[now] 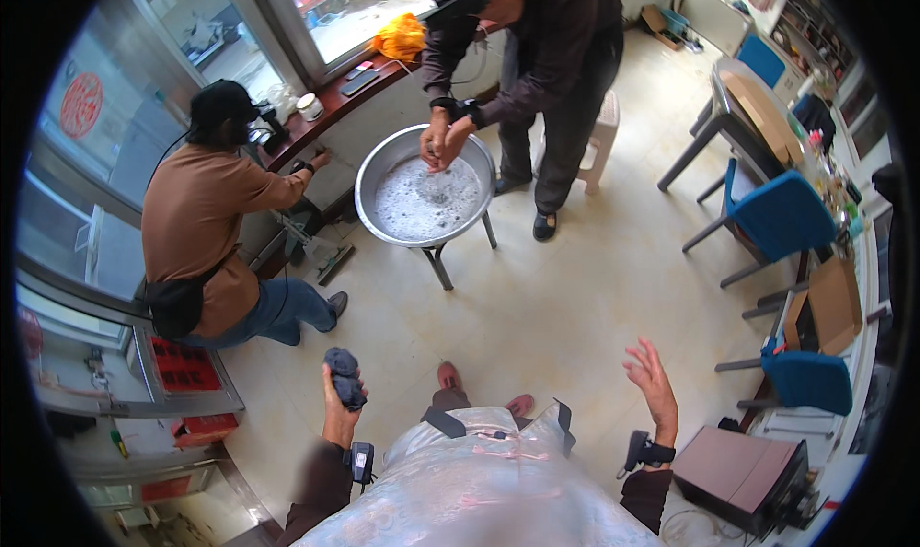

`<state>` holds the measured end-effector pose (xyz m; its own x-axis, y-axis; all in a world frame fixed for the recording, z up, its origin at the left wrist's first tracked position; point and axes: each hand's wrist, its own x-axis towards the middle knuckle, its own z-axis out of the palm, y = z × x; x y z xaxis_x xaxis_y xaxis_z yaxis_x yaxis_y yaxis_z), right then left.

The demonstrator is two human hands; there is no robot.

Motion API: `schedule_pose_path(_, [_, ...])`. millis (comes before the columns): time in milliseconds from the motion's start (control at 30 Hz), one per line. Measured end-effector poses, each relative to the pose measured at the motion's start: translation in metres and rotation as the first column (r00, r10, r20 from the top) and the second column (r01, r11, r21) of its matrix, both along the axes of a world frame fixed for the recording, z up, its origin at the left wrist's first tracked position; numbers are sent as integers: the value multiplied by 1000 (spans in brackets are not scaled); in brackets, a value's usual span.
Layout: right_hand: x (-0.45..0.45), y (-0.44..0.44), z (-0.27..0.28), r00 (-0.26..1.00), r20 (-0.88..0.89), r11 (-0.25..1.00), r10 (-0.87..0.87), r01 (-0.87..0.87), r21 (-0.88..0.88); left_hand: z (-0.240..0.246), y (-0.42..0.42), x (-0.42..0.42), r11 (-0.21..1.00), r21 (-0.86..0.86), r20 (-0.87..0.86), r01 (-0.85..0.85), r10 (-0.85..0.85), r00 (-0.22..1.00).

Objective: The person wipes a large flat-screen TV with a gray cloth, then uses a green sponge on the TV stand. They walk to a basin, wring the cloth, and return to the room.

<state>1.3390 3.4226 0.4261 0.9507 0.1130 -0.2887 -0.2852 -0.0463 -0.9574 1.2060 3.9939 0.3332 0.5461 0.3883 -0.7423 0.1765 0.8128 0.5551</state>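
Note:
My left hand (341, 396), at the lower left, is closed around a bunched dark grey cloth (346, 379). Out to the lower right, my right hand (652, 392) is raised with its fingers apart and nothing in it. Both my wrists wear black strapped devices. Ahead of me a large metal basin (366, 209) of foamy water (424, 205) rests on a stand with dark legs. Another person in dark clothes leans over it, hands (444, 143) together above the foam; whether they hold something I cannot tell.
A person in a brown top (205, 223) is at the left, by the windowsill (345, 105), near a floor squeegee or mop (332, 261). Blue chairs (783, 212) and a table (755, 115) line the right. A brownish box-shaped appliance (740, 468) sits at the lower right. A plastic stool (602, 141) stands behind the leaning person.

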Motion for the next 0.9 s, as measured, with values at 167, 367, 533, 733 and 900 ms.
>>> schedule_pose_path(167, [68, 76, 18, 912, 207, 813, 354, -191, -550, -20, 39, -40, 964, -121, -78, -236, 228, 971])
schedule_pose_path(367, [85, 145, 12, 826, 146, 678, 544, -330, -657, -32, 87, -57, 919, -236, 43, -315, 334, 942])
schedule_pose_path(533, [99, 193, 11, 745, 36, 563, 666, -471, -679, -33, 116, -69, 913, -170, 18, -370, 378, 925])
schedule_pose_path(733, [120, 243, 21, 673, 64, 563, 737, -558, -610, -8, 128, -64, 979, -42, 353, -198, 200, 914])
schedule_pose_path(900, [145, 316, 37, 409, 237, 466, 881, -663, -586, 62, 110, -1, 924, 375, 328, -77, -55, 943])
